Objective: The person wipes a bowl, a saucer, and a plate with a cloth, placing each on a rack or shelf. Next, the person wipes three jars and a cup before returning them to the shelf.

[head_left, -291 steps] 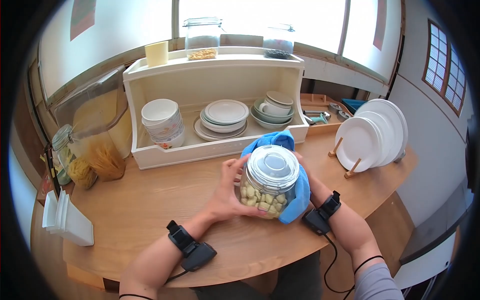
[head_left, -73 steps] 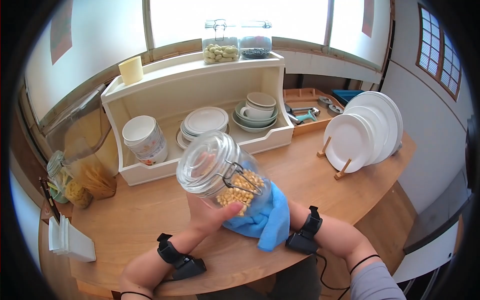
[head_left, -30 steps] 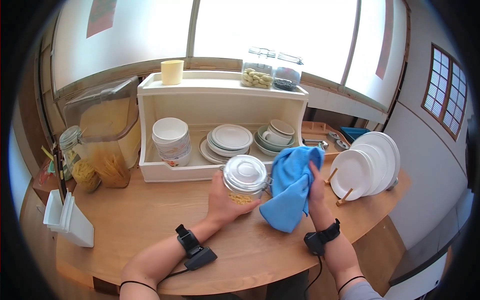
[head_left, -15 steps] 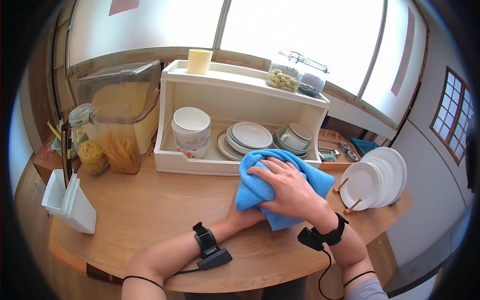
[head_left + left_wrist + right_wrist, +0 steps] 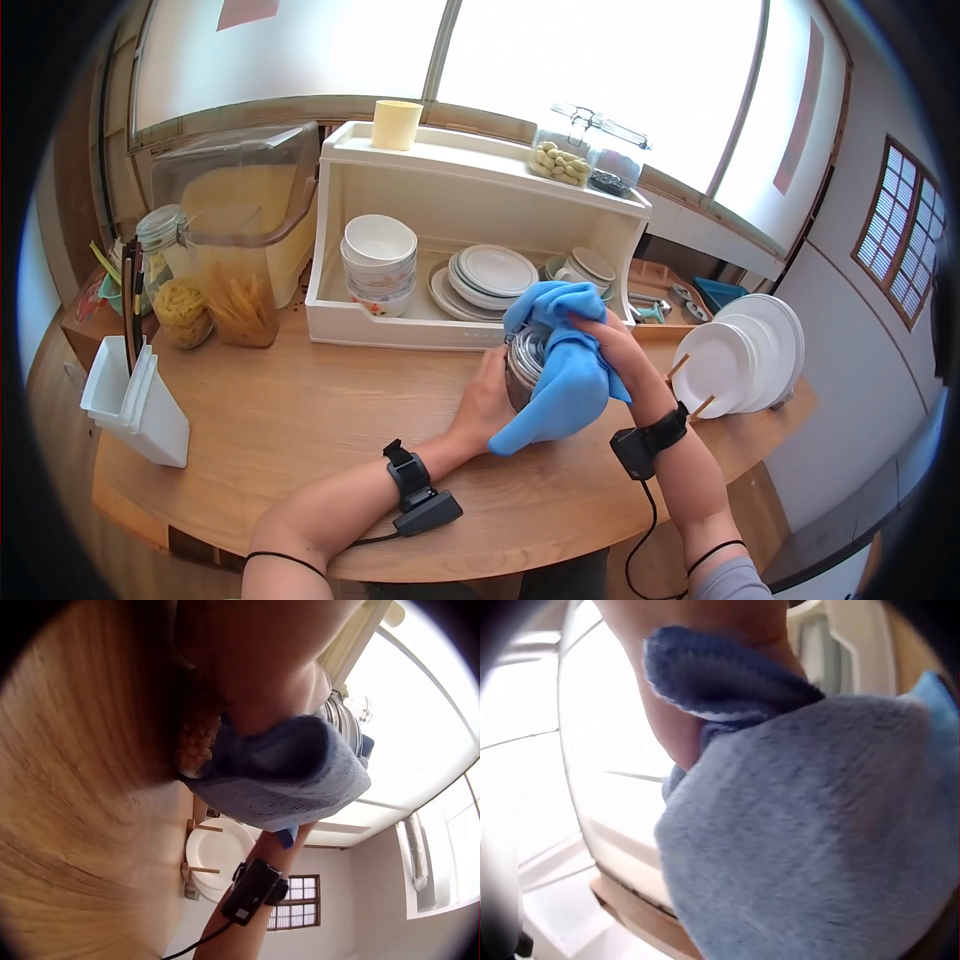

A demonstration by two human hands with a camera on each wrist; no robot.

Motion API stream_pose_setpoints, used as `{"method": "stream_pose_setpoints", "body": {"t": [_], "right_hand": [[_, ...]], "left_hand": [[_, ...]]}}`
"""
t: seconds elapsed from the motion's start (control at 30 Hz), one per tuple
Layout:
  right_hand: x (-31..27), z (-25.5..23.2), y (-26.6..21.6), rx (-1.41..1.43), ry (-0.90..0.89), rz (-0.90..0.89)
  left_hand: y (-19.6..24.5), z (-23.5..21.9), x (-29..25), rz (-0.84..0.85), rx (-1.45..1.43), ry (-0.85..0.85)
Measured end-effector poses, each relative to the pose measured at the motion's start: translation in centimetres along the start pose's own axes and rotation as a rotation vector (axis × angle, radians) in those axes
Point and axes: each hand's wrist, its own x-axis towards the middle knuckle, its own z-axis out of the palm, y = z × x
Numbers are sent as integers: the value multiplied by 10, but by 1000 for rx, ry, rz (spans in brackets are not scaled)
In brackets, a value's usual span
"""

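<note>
A clip-top glass jar [image 5: 525,362] stands low over the table in the head view, its right side covered by a blue cloth [image 5: 567,390]. My left hand [image 5: 486,402] grips the jar from the left. Up at the cloth's top right, my right hand [image 5: 612,345] pinches the cloth against the jar's lid area. Golden kernels [image 5: 198,739] show inside the jar in the left wrist view, beside the cloth [image 5: 277,787]. The cloth [image 5: 802,825] fills much of the right wrist view, below my right hand [image 5: 705,645], and hides the jar there.
Behind the jar, a white shelf [image 5: 400,335] holds bowls [image 5: 380,262] and plates [image 5: 497,270]. On its top are a yellow cup [image 5: 397,124] and two jars, one with pale beans [image 5: 560,163]. White plates [image 5: 715,368] stand right; pasta containers [image 5: 235,300] and white bins [image 5: 140,410] stand left.
The kernel jar came to the table and a bean jar went onto the shelf top. Since half a second ago, my right hand moved from flat over the cloth to its right edge, uncovering part of the lid.
</note>
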Motion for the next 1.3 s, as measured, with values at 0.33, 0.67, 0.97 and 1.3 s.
{"method": "stream_pose_setpoints", "body": {"t": [0.33, 0.67, 0.97, 1.3], "right_hand": [[-60, 17, 84, 688, 190, 193], [-51, 0, 54, 731, 187, 121], [-37, -12, 111, 816, -60, 232], [-51, -30, 92, 647, 425, -59]], "left_hand": [[-5, -5, 0, 103, 52, -55], [-12, 2, 2, 5, -71, -140], [2, -3, 3, 160, -168, -271], [-29, -17, 9, -221, -322, -512]]}}
